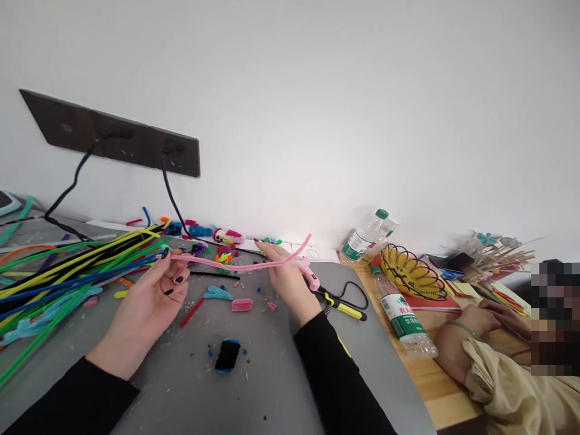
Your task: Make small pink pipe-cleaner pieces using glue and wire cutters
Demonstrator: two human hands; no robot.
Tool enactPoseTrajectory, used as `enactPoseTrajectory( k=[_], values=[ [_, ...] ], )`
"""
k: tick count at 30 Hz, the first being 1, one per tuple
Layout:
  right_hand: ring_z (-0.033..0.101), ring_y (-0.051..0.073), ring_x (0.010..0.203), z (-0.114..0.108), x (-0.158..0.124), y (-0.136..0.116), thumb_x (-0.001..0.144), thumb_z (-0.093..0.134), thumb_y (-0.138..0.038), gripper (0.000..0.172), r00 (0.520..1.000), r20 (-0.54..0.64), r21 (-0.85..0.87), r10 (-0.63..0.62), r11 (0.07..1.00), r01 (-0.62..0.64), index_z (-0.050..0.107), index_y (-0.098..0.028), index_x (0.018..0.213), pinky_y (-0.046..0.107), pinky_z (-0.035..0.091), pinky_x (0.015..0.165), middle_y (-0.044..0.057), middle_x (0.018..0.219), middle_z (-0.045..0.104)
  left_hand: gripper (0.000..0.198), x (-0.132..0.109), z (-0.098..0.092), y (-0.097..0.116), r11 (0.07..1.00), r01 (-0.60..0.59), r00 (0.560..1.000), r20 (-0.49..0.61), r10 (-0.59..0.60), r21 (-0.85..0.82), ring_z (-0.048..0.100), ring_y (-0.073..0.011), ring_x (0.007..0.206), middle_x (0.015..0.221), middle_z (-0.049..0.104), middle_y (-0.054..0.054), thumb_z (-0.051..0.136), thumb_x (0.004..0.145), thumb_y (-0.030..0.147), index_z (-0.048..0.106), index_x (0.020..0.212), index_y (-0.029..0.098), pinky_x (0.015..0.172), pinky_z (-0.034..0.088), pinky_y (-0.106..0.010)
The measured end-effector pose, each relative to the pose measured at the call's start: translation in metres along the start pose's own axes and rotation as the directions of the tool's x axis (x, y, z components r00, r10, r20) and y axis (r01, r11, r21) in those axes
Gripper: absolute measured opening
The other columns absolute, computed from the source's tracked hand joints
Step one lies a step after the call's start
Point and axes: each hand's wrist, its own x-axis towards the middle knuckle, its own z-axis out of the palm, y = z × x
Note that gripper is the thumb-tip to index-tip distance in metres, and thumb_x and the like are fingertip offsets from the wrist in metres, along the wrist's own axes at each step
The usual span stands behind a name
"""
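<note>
With our left hand (151, 300) we pinch one end of the pink fuzzy stem (244, 266) above the gray mat (181, 386); whether our right hand (286, 279) grips it, we cannot tell. It seems light, soft, bendable, best held near its ends.

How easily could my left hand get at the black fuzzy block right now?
Probably yes: the black fuzzy block lies uncovered on the gray tabletop, though your left hand holds a pink pipe cleaner that may need putting down first.
</note>
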Motion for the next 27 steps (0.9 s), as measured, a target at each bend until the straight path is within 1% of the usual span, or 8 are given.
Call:
enactPoseTrajectory(
  k=[4,6,9,12,17,20,25,27],
  values=[
    [0.071,0.027,0.094,-0.002,-0.001,0.010,0.084,0.060,-0.013,0.019,0.990,-0.097,-0.007,0.102,0.995,-0.103,0.075,-0.025,0.083,0.045,0.055,0.094,0.008,0.093,0.078,0.035,0.002,-0.002,0.000,1.000,-0.009,1.000,-0.019,0.009,-0.006,0.051,-0.0073,0.043,0.071,0.066,-0.002,0.044,0.104,0.004,0.069,0.083,0.016,0.030,0.033,-0.017],
    [0.071,0.026,0.088,-0.003,-0.001,0.011,0.085,0.061,-0.016,0.015,0.982,-0.144,0.026,0.123,0.992,-0.120,0.072,-0.024,0.079,0.042,0.056,0.088,0.007,0.087,0.077,0.034,0.003,-0.003,0.001,1.000,-0.010,1.000,-0.011,0.010,0.001,0.051,-0.0076,0.043,0.074,0.068,-0.003,0.045,0.103,0.004,0.070,0.083,0.016,0.030,0.033,-0.018],
    [0.073,0.025,0.088,-0.002,0.000,0.008,0.087,0.061,-0.023,0.009,0.973,-0.178,0.109,0.150,0.985,-0.132,0.069,-0.023,0.082,0.039,0.058,0.082,0.007,0.091,0.078,0.035,0.002,-0.004,0.001,1.000,-0.005,1.000,0.001,0.005,0.001,0.049,-0.0074,0.042,0.073,0.067,-0.003,0.044,0.104,0.004,0.071,0.084,0.015,0.030,0.034,-0.018],
    [0.076,0.024,0.092,0.003,-0.001,0.004,0.088,0.061,-0.028,0.009,0.965,-0.182,0.214,0.187,0.966,-0.146,0.064,-0.022,0.082,0.036,0.060,0.078,0.009,0.095,0.079,0.036,0.001,-0.003,0.001,1.000,-0.007,1.000,-0.004,0.007,-0.002,0.048,-0.0076,0.043,0.071,0.067,-0.003,0.043,0.104,0.004,0.071,0.084,0.015,0.029,0.034,-0.017],
    [0.078,0.020,0.072,0.009,-0.002,0.004,0.085,0.065,-0.033,0.015,0.944,-0.136,0.427,0.301,0.878,-0.219,0.054,-0.023,0.082,0.030,0.061,0.063,0.006,0.089,0.076,0.036,0.001,-0.003,0.000,1.000,-0.007,1.000,-0.005,0.007,-0.003,0.048,-0.0075,0.043,0.069,0.066,-0.002,0.042,0.103,0.003,0.071,0.085,0.014,0.029,0.035,-0.017],
    [0.076,0.020,0.069,0.008,-0.002,0.002,0.081,0.069,-0.032,0.018,0.932,-0.106,0.524,0.347,0.816,-0.244,0.055,-0.023,0.088,0.030,0.059,0.062,0.002,0.083,0.073,0.034,0.002,-0.005,0.000,1.000,-0.006,1.000,-0.002,0.006,0.001,0.049,-0.0074,0.042,0.068,0.064,-0.001,0.043,0.103,0.004,0.072,0.087,0.013,0.029,0.036,-0.017],
    [0.067,0.016,0.062,0.005,0.000,-0.007,0.086,0.065,-0.029,0.025,0.943,-0.172,0.454,0.284,0.873,-0.180,0.057,-0.024,0.109,0.028,0.055,0.061,-0.006,0.069,0.064,0.035,0.002,-0.004,-0.001,1.000,0.002,1.000,0.007,-0.002,0.008,0.049,-0.0075,0.043,0.068,0.065,-0.001,0.042,0.104,0.004,0.071,0.088,0.013,0.030,0.037,-0.017],
    [0.068,0.017,0.068,0.008,0.001,-0.010,0.090,0.063,-0.030,0.028,0.959,-0.177,0.358,0.224,0.922,-0.149,0.060,-0.023,0.117,0.029,0.056,0.067,-0.003,0.075,0.068,0.034,0.002,-0.003,-0.001,1.000,0.004,1.000,0.005,-0.004,0.009,0.049,-0.0076,0.043,0.067,0.064,-0.001,0.043,0.103,0.004,0.071,0.087,0.013,0.029,0.036,-0.017]
  ],
)
